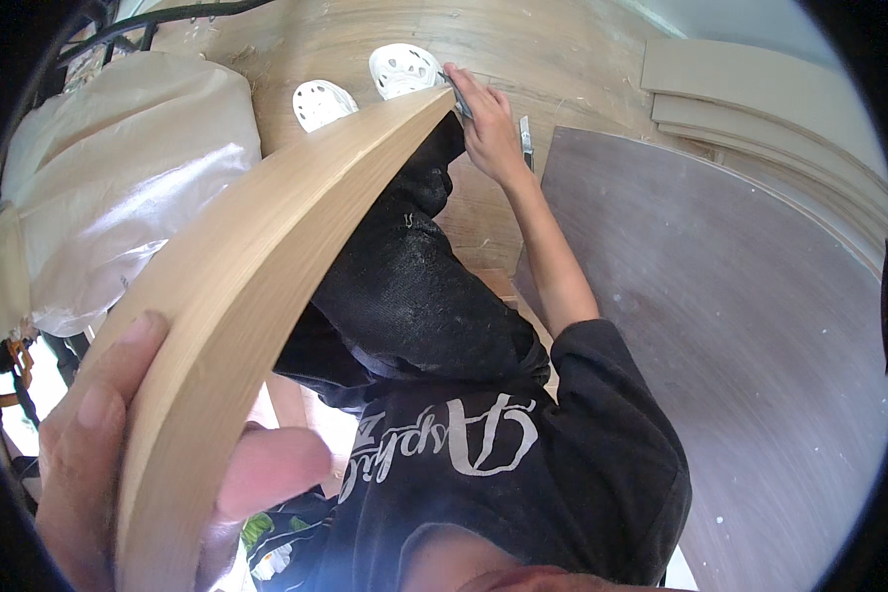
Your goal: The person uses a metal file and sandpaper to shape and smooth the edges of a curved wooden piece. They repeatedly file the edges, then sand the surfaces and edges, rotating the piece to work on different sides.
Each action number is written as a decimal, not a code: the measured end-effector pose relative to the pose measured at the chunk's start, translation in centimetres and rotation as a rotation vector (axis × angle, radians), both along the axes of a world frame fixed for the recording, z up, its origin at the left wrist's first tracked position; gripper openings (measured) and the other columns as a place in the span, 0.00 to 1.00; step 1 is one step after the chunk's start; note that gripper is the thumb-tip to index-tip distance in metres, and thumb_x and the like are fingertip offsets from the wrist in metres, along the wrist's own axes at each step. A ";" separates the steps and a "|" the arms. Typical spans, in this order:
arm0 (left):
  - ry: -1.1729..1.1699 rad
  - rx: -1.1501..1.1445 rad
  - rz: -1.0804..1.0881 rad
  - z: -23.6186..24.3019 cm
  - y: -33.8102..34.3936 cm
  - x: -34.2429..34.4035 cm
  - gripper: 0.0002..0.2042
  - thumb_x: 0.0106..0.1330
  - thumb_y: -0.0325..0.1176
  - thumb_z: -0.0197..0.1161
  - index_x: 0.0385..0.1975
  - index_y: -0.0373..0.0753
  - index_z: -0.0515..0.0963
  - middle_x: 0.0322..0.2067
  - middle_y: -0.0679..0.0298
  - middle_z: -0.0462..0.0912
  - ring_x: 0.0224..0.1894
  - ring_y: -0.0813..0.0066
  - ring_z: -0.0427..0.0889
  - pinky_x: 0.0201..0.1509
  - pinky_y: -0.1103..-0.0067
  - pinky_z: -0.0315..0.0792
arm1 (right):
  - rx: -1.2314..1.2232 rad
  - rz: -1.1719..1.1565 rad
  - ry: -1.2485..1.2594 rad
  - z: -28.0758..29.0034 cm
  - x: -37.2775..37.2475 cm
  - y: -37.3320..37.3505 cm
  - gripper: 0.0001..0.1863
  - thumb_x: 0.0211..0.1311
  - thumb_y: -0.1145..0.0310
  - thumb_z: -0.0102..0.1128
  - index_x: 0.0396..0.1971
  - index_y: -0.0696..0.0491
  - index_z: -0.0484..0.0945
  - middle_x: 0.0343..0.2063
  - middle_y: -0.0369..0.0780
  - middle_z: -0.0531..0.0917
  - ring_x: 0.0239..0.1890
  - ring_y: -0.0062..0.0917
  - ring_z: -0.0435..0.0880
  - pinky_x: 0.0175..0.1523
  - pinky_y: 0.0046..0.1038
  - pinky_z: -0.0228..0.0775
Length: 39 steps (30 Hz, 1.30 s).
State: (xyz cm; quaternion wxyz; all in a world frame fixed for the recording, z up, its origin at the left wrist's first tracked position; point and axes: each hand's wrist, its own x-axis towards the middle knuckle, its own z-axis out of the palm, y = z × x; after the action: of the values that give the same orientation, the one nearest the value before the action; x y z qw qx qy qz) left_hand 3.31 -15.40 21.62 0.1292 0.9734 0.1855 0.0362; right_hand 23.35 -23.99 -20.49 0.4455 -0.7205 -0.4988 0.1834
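A person in dark clothes (405, 276) is steadying a long, pale wooden board (252, 237), which is stretching from the left hand (79, 434) at its near end to the right hand (490, 128) at its far tip. The left hand is clamping the board, its thumb pressing one side and its fingers the other. The right fingers (476, 91) are lying close together over a narrow dark piece (461, 102) at the far corner; the thumb is hiding from my spot, so I cannot tell whether they are pinching it. Tending that end well is likely calling for a firm left grip, light and even right-hand pressure, and fingertips staying behind the corner. A slim tool (526, 143) is lying just beside the right wrist, within easy reach of an elbow knock. White shoes (405, 71) are showing just left of the right fingers, while a grey-brown panel (701, 326) is flanking the right forearm, perhaps leaving limited elbow room.
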 end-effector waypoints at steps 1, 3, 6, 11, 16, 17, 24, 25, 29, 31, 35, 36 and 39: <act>0.143 -0.014 -0.134 0.6 0.4 0.4 0.35 0.60 0.42 0.75 0.56 0.20 0.68 0.43 0.36 0.83 0.45 0.53 0.88 0.46 0.71 0.84 | 0.002 -0.002 -0.018 0.0 -0.3 0.1 0.39 0.58 0.86 0.45 0.72 0.45 0.63 0.70 0.38 0.70 0.74 0.38 0.64 0.74 0.50 0.46; 0.360 0.000 -0.340 1.5 1.0 0.6 0.34 0.60 0.38 0.75 0.58 0.21 0.66 0.44 0.34 0.82 0.47 0.50 0.87 0.48 0.70 0.84 | -0.002 0.001 -0.044 0.5 -0.9 0.0 0.40 0.58 0.86 0.45 0.73 0.45 0.61 0.70 0.39 0.69 0.74 0.40 0.63 0.75 0.54 0.43; 0.022 -0.114 -0.008 0.5 0.5 -1.9 0.34 0.62 0.34 0.74 0.60 0.23 0.64 0.45 0.32 0.81 0.48 0.48 0.86 0.49 0.70 0.84 | 0.032 0.014 -0.080 2.1 -1.6 -0.3 0.41 0.58 0.86 0.45 0.74 0.44 0.60 0.71 0.39 0.69 0.76 0.40 0.60 0.75 0.56 0.40; -0.134 -0.110 0.095 -1.0 -0.1 -5.8 0.33 0.62 0.33 0.73 0.60 0.23 0.63 0.46 0.31 0.81 0.48 0.48 0.86 0.48 0.70 0.84 | 0.098 0.056 -0.161 4.9 -1.6 -0.3 0.43 0.56 0.87 0.45 0.74 0.44 0.60 0.70 0.39 0.69 0.76 0.42 0.58 0.75 0.57 0.37; -0.067 -0.127 0.030 -0.5 0.2 -4.4 0.33 0.62 0.33 0.73 0.60 0.23 0.63 0.46 0.32 0.81 0.47 0.48 0.86 0.48 0.70 0.84 | 0.123 0.090 -0.174 6.4 -1.6 0.2 0.43 0.55 0.87 0.45 0.74 0.44 0.60 0.69 0.39 0.71 0.77 0.43 0.57 0.75 0.59 0.36; -0.054 -0.132 0.020 -0.6 0.3 -4.0 0.33 0.62 0.33 0.73 0.60 0.23 0.63 0.46 0.32 0.81 0.47 0.48 0.86 0.48 0.70 0.84 | 0.219 0.138 -0.221 6.7 -1.7 0.2 0.43 0.55 0.87 0.45 0.74 0.44 0.60 0.69 0.40 0.71 0.77 0.44 0.57 0.75 0.60 0.36; 0.022 -0.133 -0.005 0.2 -0.2 -3.6 0.32 0.62 0.32 0.73 0.59 0.23 0.63 0.46 0.32 0.81 0.46 0.48 0.87 0.48 0.71 0.84 | 0.159 0.098 -0.169 8.2 -2.2 0.3 0.43 0.56 0.87 0.45 0.74 0.42 0.60 0.70 0.36 0.70 0.77 0.46 0.55 0.75 0.61 0.34; 0.034 -0.140 -0.005 0.2 -0.2 -3.4 0.32 0.62 0.32 0.73 0.59 0.23 0.63 0.46 0.32 0.81 0.46 0.48 0.87 0.48 0.71 0.84 | 0.239 0.143 -0.232 8.2 -2.1 0.3 0.43 0.57 0.87 0.45 0.74 0.42 0.60 0.70 0.36 0.70 0.77 0.46 0.54 0.75 0.61 0.34; -0.038 -0.268 -0.040 -0.2 0.0 -2.9 0.32 0.61 0.32 0.74 0.58 0.22 0.63 0.46 0.32 0.81 0.46 0.48 0.87 0.47 0.71 0.84 | 0.032 0.040 -0.180 7.7 -2.1 0.3 0.40 0.58 0.86 0.44 0.72 0.42 0.63 0.72 0.33 0.68 0.77 0.43 0.56 0.75 0.61 0.35; -0.096 -0.312 -0.089 -0.7 0.4 -2.7 0.33 0.61 0.32 0.74 0.58 0.22 0.63 0.45 0.32 0.81 0.46 0.48 0.87 0.47 0.71 0.84 | 0.116 0.100 -0.153 7.3 -2.0 0.3 0.40 0.58 0.87 0.43 0.72 0.42 0.64 0.72 0.33 0.68 0.77 0.43 0.56 0.75 0.61 0.35; 0.047 -0.084 -0.183 -0.1 0.5 -2.9 0.34 0.61 0.32 0.75 0.58 0.21 0.62 0.45 0.31 0.81 0.46 0.47 0.87 0.47 0.71 0.84 | 0.075 0.099 -0.084 7.0 -1.7 0.3 0.41 0.57 0.88 0.41 0.72 0.42 0.64 0.71 0.33 0.70 0.77 0.41 0.56 0.76 0.59 0.32; 0.071 -0.055 -0.166 0.2 0.4 -3.0 0.34 0.60 0.32 0.75 0.58 0.21 0.62 0.46 0.31 0.81 0.46 0.47 0.87 0.47 0.71 0.84 | 0.015 0.060 -0.046 7.0 -1.7 0.3 0.42 0.56 0.88 0.41 0.72 0.41 0.64 0.70 0.33 0.70 0.77 0.41 0.56 0.77 0.58 0.32; 0.053 -0.115 -0.066 0.8 -0.1 -3.2 0.33 0.60 0.31 0.74 0.58 0.21 0.62 0.46 0.31 0.80 0.47 0.46 0.86 0.47 0.70 0.84 | 0.221 0.207 -0.063 7.6 -1.5 0.4 0.41 0.57 0.88 0.40 0.71 0.40 0.66 0.71 0.32 0.70 0.77 0.40 0.56 0.77 0.58 0.30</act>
State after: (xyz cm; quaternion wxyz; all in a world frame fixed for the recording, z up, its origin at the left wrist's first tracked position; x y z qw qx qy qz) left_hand 0.11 -15.50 22.43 0.1810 0.9706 0.1586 -0.0044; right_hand 21.84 -23.57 -12.93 0.4849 -0.6172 -0.6012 0.1499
